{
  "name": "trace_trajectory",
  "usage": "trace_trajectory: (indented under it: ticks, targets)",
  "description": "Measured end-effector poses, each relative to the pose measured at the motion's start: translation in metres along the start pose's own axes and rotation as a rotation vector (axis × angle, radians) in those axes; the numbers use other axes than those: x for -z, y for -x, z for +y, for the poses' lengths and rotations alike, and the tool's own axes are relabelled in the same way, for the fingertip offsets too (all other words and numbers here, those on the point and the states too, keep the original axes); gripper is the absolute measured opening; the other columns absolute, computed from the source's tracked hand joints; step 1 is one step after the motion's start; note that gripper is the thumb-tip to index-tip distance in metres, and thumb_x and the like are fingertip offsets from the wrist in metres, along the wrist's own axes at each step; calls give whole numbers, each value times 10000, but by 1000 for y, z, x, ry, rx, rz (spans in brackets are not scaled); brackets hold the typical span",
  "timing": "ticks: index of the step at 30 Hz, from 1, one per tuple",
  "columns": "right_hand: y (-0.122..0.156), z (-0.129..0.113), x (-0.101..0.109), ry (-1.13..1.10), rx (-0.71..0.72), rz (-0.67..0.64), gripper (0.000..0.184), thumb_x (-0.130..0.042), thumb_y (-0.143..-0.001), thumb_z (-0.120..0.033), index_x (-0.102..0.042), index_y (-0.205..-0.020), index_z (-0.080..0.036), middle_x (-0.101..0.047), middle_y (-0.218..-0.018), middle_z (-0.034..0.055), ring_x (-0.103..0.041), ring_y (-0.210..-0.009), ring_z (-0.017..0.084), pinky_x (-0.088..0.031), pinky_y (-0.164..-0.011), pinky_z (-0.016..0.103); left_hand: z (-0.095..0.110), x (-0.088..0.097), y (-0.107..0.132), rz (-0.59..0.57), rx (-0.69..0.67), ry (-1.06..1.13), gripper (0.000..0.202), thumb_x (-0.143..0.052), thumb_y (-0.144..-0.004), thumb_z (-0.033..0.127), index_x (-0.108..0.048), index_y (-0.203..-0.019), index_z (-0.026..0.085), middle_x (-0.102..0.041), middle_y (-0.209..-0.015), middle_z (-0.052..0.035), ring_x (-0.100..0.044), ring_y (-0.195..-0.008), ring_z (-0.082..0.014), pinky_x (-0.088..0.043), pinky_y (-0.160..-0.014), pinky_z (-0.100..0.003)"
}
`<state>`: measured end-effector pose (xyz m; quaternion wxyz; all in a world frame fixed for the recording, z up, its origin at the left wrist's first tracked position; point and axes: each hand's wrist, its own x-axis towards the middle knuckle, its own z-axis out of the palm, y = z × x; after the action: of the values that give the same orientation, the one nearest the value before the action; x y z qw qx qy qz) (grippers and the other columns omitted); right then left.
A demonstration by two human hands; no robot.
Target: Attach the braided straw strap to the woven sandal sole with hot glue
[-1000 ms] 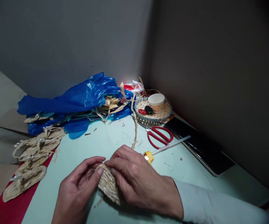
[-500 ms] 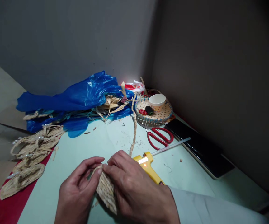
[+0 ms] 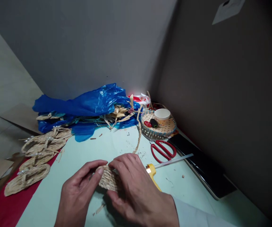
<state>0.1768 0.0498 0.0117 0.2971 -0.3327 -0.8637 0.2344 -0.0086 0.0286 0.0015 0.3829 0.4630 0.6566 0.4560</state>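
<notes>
A small braided straw sole [image 3: 109,179] is held between both hands above the table. My left hand [image 3: 79,186] pinches its left edge between thumb and fingers. My right hand [image 3: 138,186] is curved over the right side, its fingers on the top edge, and covers much of the piece. Just behind my right hand lies a yellow glue gun [image 3: 152,173], partly hidden, with a clear glue stick [image 3: 177,160] poking from its back. A straw braid [image 3: 138,135] runs from the far heap down to behind the right hand.
Red-handled scissors [image 3: 161,150] lie beside a round woven basket [image 3: 156,133] bearing a paper cup [image 3: 162,116] and a dark spool [image 3: 153,123]. A black phone-like slab [image 3: 202,167] lies right. Blue plastic [image 3: 91,102] with straw is at the back; several straw sandals [image 3: 27,178] line the left.
The sole has been tilted flatter, and my right thumb has moved out below it. My view has shifted, so the far things appear lower and slightly right.
</notes>
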Motion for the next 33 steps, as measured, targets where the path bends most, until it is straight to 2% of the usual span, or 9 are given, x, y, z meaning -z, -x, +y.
trace_trajectory:
  ticks: [10, 13, 16, 18, 21, 24, 26, 29, 33]
  targets:
    - [2, 11, 4, 27, 122, 107, 411, -625, -893, -237, -566, -1277, -106, -667, -1123, 129, -566, -1014, 281, -455, -941, 460, 5, 2, 5, -226, 6, 256, 356, -710, -849, 533, -751, -1111, 296, -801, -1158, -8, -733, -1045, -236, -567, -882, -209]
    - [2, 16, 5, 25, 127, 145, 376, -630, -875, -215, -570, -1231, -112, -663, -1131, 132, -572, -1017, 274, -464, -935, 445, 9, 1, 6, -188, 93, 448, 422, -741, -813, 508, -750, -1161, 269, -796, -1173, -42, -722, -1104, -285, -598, -868, -244]
    - [3, 19, 6, 16, 118, 189, 406, -647, -852, -208, -548, -1238, -127, -660, -1154, 130, -585, -1037, 269, -481, -928, 427, 10, 7, -1, -26, 95, 553, 459, -790, -746, 513, -756, -1135, 271, -759, -1259, -55, -683, -1181, -325, -631, -849, -278]
    - [3, 20, 6, 17, 104, 208, 425, -654, -845, -207, -538, -1248, -140, -660, -1151, 125, -589, -1028, 273, -496, -909, 430, 8, 14, -11, 103, 56, 502, 451, -847, -680, 508, -764, -1065, 288, -760, -1205, -22, -714, -1059, -254, -624, -787, -218]
    - [3, 21, 5, 31, 95, 222, 426, -642, -846, -192, -529, -1255, -158, -663, -1127, 119, -587, -987, 283, -505, -869, 453, 2, 22, -23, 214, 18, 331, 372, -859, -648, 512, -758, -912, 271, -750, -910, 26, -683, -761, -124, -559, -678, -131]
    - [3, 22, 4, 47, 118, 223, 424, -629, -861, -192, -514, -1268, -163, -662, -1124, 121, -582, -981, 287, -499, -863, 467, -5, 21, -28, 152, -13, 214, 338, -799, -707, 544, -723, -831, 238, -658, -670, 40, -600, -562, -113, -507, -556, -183]
    - [2, 22, 3, 58, 143, 215, 427, -625, -867, -197, -508, -1276, -158, -657, -1130, 125, -577, -988, 287, -493, -872, 472, -8, 18, -26, 89, -27, 154, 357, -745, -753, 582, -694, -805, 233, -555, -568, 61, -488, -457, -110, -404, -439, -215]
    - [2, 22, 3, 72, 190, 192, 441, -623, -855, -191, -503, -1277, -145, -651, -1135, 130, -572, -996, 283, -482, -900, 474, -10, 15, -21, 64, -93, 36, 396, -658, -818, 620, -629, -719, 238, -410, -523, 81, -352, -466, -113, -284, -435, -229]
    - [3, 21, 1, 99, 230, 161, 423, -622, -844, -185, -518, -1250, -126, -653, -1123, 141, -560, -996, 293, -464, -931, 502, -10, 16, -19, 75, -216, -96, 442, -605, -879, 554, -481, -596, 238, -393, -587, 63, -379, -572, -136, -333, -566, -257]
